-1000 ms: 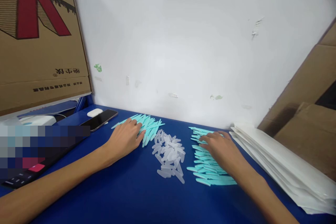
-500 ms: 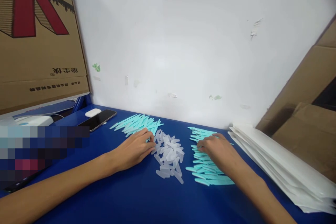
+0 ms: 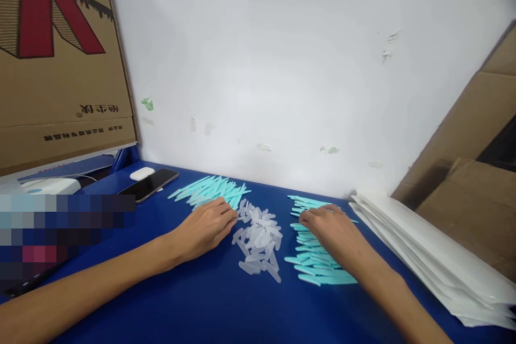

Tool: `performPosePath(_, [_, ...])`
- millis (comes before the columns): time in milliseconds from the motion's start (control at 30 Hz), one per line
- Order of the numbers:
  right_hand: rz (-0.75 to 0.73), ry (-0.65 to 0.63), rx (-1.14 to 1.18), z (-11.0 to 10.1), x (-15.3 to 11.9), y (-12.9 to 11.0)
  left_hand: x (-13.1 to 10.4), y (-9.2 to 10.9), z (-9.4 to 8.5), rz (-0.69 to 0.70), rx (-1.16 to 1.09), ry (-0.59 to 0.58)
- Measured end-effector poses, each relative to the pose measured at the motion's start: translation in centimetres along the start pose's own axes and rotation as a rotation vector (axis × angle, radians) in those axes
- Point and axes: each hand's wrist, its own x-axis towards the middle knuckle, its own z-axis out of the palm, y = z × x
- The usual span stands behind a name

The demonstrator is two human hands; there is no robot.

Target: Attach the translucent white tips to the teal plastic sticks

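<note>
My left hand is closed in a pinch at the left edge of a loose heap of translucent plastic blade covers, with one cover at its fingertips. Just behind that hand lies a fanned pile of thin turquoise eyebrow razors. On the right, my right hand rests over a second spread of turquoise eyebrow razors, laid roughly side by side. Its thumb and forefinger are pinched at the razors' left ends, on what looks like one razor; the palm hides part of the spread.
A phone and a white case lie at the back left of the blue table. White envelopes or bags are stacked along the right. Cardboard boxes flank both sides, and a white wall closes off the back.
My left fingers have come together at the edge of the covers, where they were slightly parted before. The right hand has shifted slightly left over the razors.
</note>
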Motion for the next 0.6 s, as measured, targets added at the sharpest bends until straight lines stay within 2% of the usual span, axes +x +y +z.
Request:
performPosePath(133, [0.063,-0.067,0.039,-0.5,-0.1,0.6,0.1,0.2,-0.2,0.006,-0.019,0.036])
performPosePath(267, [0.084,-0.129,0.068,-0.2,-0.2,1.2,0.1,0.6,-0.3,0.039,-0.024,0.052])
performPosePath(600, [0.076,-0.132,0.050,-0.4,0.1,0.7,-0.1,0.7,-0.1,0.051,-0.069,0.079])
